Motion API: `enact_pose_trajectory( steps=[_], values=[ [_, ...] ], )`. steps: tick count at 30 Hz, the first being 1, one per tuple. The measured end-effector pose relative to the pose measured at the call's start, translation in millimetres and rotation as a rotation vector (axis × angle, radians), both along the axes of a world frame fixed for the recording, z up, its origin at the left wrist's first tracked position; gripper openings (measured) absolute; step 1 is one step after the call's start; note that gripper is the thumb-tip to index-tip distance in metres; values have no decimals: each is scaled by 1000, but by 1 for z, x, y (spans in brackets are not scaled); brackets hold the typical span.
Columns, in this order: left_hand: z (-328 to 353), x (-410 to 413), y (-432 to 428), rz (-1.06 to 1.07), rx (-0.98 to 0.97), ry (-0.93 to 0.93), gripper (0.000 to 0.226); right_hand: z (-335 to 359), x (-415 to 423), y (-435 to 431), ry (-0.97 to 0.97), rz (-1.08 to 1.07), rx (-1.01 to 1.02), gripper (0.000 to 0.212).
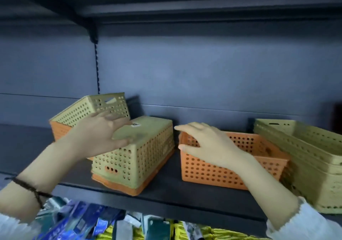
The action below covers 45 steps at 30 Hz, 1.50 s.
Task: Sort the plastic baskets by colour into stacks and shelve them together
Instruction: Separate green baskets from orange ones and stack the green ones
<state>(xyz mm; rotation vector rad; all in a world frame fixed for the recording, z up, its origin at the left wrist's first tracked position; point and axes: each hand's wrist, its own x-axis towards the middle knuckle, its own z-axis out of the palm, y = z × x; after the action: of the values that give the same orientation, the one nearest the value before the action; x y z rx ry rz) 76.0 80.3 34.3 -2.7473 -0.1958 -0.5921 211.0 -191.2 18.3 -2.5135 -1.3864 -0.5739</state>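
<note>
On the dark shelf an upside-down yellow-green basket covers an orange basket whose rim shows beneath it. My left hand rests on its upturned bottom, fingers spread. Behind the hand, a tilted yellow-green basket sits in another orange basket. My right hand hovers with fingers apart over the near left corner of an upright orange basket. A stack of yellow-green baskets stands at the right.
A shelf board overhangs above, and the dark back panel closes the rear. Below the shelf edge hang packaged goods in blue and yellow. A black upright bracket runs down the back wall.
</note>
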Motion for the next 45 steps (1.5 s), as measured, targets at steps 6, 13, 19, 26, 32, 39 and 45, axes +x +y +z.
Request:
enact_pose_trajectory(
  steps=[6, 13, 19, 26, 32, 39, 45],
  values=[
    [-26, -12, 66, 35, -278, 16, 93, -25, -10, 92, 210, 49, 87, 66],
    [-82, 20, 106, -255, -883, -64, 90, -64, -14, 137, 519, 4, 302, 94],
    [-82, 42, 102, -417, -1140, -228, 76, -69, -15, 154, 628, -24, 409, 83],
    [-80, 56, 97, -460, -1323, -345, 58, -66, -7, 160, 558, 61, 622, 42],
    [-85, 61, 89, -623, -1618, -494, 55, -63, -9, 162, 501, 89, 705, 28],
    [-100, 57, 94, -770, -1600, -345, 87, -70, -12, 170, 445, 86, 958, 26],
    [-112, 52, 105, -646, -1616, -266, 111, -54, -2, 173, 477, 25, 1125, 28]
  ],
)
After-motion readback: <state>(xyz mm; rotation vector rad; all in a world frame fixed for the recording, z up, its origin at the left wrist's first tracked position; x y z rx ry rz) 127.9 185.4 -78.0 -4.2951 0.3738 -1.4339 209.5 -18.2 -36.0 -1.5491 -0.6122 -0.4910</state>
